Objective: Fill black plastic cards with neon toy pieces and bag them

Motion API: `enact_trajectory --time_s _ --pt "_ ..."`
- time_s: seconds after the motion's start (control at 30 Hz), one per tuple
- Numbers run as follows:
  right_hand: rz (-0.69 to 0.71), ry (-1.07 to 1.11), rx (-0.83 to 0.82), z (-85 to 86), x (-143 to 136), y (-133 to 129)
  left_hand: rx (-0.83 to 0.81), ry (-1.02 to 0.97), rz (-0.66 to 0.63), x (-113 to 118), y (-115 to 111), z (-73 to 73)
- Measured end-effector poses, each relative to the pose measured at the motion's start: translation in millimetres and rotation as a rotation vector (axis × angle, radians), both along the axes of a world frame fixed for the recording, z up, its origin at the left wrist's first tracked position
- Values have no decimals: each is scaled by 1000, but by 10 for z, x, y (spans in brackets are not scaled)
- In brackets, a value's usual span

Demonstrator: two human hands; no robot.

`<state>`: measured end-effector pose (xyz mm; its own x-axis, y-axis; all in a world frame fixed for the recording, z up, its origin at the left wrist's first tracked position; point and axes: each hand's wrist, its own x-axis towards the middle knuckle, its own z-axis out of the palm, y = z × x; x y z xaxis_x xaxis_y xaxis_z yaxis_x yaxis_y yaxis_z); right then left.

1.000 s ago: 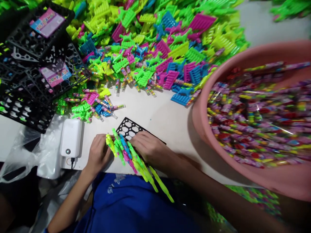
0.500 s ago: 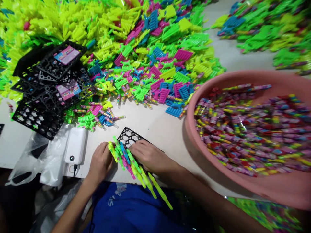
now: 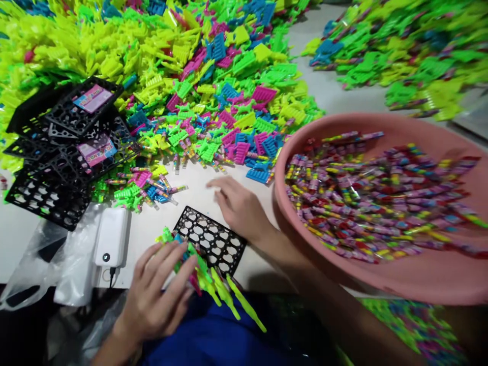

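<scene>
My left hand (image 3: 158, 290) is curled over a bunch of bright plastic toys (image 3: 213, 287), green, yellow, blue and pink, and partly covers them. They lie along the near left side of a black plastic rack (image 3: 208, 236) full of holes. Several long yellow-green ends stick out toward my body. Beyond the rack, my right hand (image 3: 240, 206) reaches forward over the white table, fingers apart and nothing visible in them. In front of it lies a loose group of small toys with candy-filled tubes (image 3: 152, 185).
A pink tub (image 3: 280, 188) of wrapped candy sticks (image 3: 366, 198) stands at the right. A large heap of plastic toys (image 3: 160, 61) spans the back. Stacked black racks (image 3: 68, 147), a white power bank (image 3: 111, 236) with cable and a clear plastic bag (image 3: 78, 259) are at the left.
My right hand has left the toys and moved forward, its fingers opening. My left hand has come over the bunch from its left side. More of the black rack shows.
</scene>
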<state>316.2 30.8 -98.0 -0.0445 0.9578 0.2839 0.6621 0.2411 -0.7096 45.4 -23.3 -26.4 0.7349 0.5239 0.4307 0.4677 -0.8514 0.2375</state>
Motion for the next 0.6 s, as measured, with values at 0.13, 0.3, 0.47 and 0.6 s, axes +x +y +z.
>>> enact_trajectory --time_s 0.13,0.3,0.47,0.6 --pt "-320 -208 -140 -35 34 587 110 65 -58 212 30 -187" --pt "-417 -298 -226 -74 19 707 144 32 -41 164 114 -271" --pt "-426 -122 -30 -15 27 238 111 21 24 10 210 -290" --pt "-219 120 -107 -6 -115 -221 87 0 71 -20 253 -321"
